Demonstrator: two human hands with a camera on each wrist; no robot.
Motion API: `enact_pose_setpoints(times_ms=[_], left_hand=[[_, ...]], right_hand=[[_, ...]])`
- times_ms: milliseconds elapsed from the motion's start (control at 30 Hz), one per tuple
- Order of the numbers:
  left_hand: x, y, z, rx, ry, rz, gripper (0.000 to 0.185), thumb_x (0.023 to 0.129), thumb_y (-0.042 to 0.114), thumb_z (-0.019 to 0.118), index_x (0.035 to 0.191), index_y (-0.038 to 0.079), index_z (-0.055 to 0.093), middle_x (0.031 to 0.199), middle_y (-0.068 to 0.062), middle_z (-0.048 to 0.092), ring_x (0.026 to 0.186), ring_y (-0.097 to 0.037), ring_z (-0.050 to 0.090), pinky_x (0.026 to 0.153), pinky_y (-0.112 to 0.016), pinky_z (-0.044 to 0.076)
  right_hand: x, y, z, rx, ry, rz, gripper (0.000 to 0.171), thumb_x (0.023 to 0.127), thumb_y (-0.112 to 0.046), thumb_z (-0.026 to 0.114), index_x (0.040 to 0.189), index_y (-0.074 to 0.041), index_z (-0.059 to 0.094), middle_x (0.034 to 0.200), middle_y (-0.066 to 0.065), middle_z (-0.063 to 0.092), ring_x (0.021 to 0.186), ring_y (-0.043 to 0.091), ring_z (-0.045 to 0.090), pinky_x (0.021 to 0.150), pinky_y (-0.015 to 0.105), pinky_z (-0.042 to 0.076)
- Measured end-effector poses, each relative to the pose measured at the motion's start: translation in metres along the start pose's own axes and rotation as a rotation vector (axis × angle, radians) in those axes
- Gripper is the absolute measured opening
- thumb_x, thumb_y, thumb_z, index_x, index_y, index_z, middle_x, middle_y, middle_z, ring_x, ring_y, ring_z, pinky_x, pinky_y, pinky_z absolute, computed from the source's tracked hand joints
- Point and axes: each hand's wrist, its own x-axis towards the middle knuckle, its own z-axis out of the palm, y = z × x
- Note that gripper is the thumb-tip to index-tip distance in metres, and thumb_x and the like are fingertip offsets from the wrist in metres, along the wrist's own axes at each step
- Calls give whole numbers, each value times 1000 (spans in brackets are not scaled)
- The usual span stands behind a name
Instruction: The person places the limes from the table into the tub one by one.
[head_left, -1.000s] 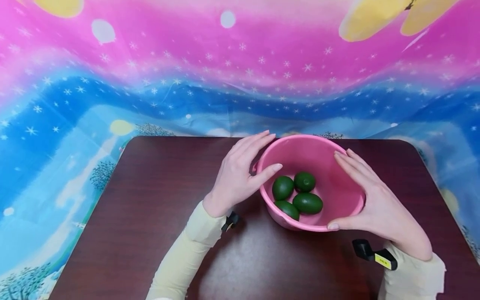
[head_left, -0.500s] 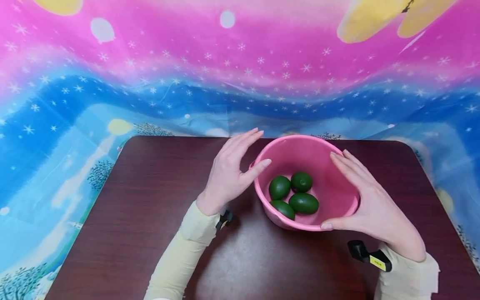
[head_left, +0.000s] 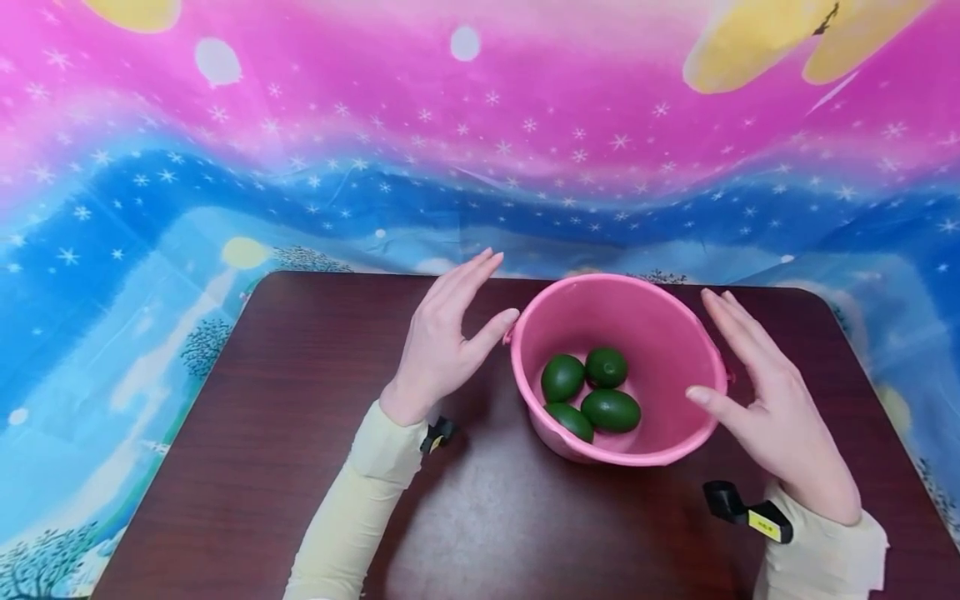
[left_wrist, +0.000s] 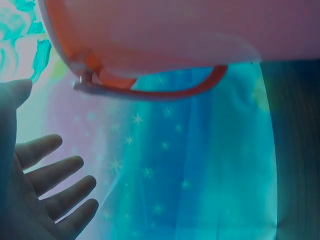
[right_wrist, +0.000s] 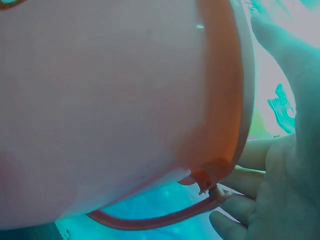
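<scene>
A pink bucket (head_left: 678, 358) stands upright on the table, and several smooth dark green oval fruits (head_left: 611, 410), like avocados, lie together in its bottom. Left of the rim my left hand (head_left: 442, 337) is held up with straight, spread fingers, its thumb tip close to the bucket's side. On the other side my right hand (head_left: 787, 417) has its fingers extended, and the thumb reaches over the rim from above. Both hands hold nothing. Below the rim hangs the bucket's handle (left_wrist: 160, 94), seen in the wrist views; right fingers lie near its joint, and contact is unclear.
The dark brown table (head_left: 300, 400) extends on both sides of the bucket. Behind it hangs a pink and blue patterned cloth (head_left: 450, 183). Black wrist cameras (head_left: 742, 508) sit below each hand.
My left hand has drawn away leftward from the bucket's rim. The right hand has let go of the rim and lifted its thumb. Bucket and fruits have stayed put, apart from slight camera sway.
</scene>
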Motion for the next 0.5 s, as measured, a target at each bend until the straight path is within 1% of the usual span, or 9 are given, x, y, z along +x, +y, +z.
enact_pose_setpoints(times_ms=[33, 100, 133, 200, 233, 333, 467, 500], left_hand=[[0, -2, -1, 7, -3, -3, 63, 95, 40, 70, 148, 10, 55, 150, -6, 52, 139, -22, 46, 116, -43, 32], [0, -5, -2, 16, -8, -3, 64, 95, 41, 69, 148, 9, 54, 152, -6, 50, 141, -22, 44, 117, -43, 31], [1, -7, -2, 21, -9, -4, 64, 95, 41, 70, 149, 9, 54, 152, -5, 49, 141, -22, 44, 117, -42, 30], [1, -10, -3, 30, -10, -4, 64, 95, 40, 70, 149, 9, 53, 153, -5, 48, 142, -21, 42, 118, -41, 28], [2, -12, -3, 34, -8, 0, 64, 95, 39, 70, 149, 8, 54, 153, -6, 48, 142, -22, 42, 118, -41, 28], [4, -18, -4, 63, -7, 3, 64, 96, 41, 69, 148, 8, 54, 153, -6, 49, 143, -21, 41, 118, -42, 28], [6, -26, -6, 122, -22, 8, 64, 97, 45, 65, 150, 10, 53, 152, -8, 49, 143, -20, 40, 117, -44, 30], [6, -29, -7, 137, -24, 10, 64, 98, 45, 64, 150, 10, 53, 152, -9, 49, 143, -21, 40, 117, -45, 31]], right_hand=[[-1, 1, -1, 3, 9, 11, 94, 82, -2, 81, 160, -28, 35, 165, -5, 28, 151, 14, 20, 112, 21, 22], [-2, 3, -2, 3, 27, 33, 87, 87, -4, 76, 160, -30, 36, 165, -6, 29, 150, 11, 21, 116, 28, 21], [-2, 4, -2, 6, 32, 45, 83, 89, -6, 74, 159, -30, 36, 164, -7, 29, 150, 10, 21, 117, 34, 20], [-2, 7, -3, 2, 38, 58, 78, 93, -9, 70, 159, -32, 36, 164, -7, 29, 150, 8, 21, 119, 45, 17], [-2, 9, -3, -2, 41, 62, 75, 95, -10, 69, 159, -32, 36, 164, -7, 29, 150, 8, 21, 119, 48, 16], [0, 16, -5, -12, 51, 73, 70, 99, -13, 65, 159, -33, 36, 164, -6, 30, 149, 7, 21, 119, 43, 15], [5, 25, -11, -24, 71, 90, 63, 102, -15, 60, 158, -33, 37, 163, -4, 32, 149, 10, 23, 119, 33, 14], [6, 27, -13, -27, 74, 95, 62, 103, -15, 59, 158, -33, 37, 163, -4, 32, 150, 10, 23, 119, 33, 14]])
